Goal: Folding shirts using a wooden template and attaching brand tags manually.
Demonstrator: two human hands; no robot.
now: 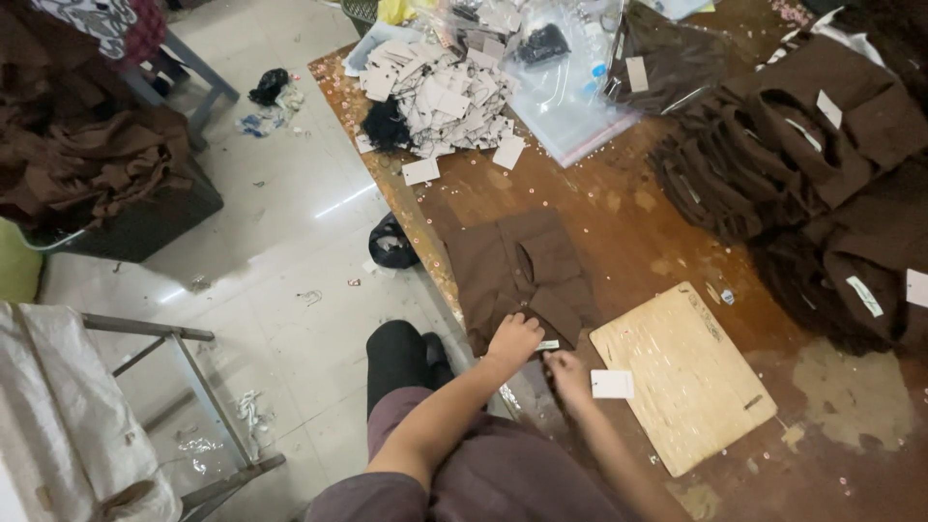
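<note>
Brown folded garment [522, 275] lies flat in the middle of the frame, right at the near-left edge of the counter [657, 242]. Left hand [513, 340] presses on its bottom hem, fingers curled down onto the cloth. Right hand [565, 372] sits just beside it, fingers pinching a small label [548, 345] at the hem. White tag [612, 384] lies on the wooden board [691, 387] just right. Bare counter above the board; stacked brown garments [802, 164] crowd the upper right.
</note>
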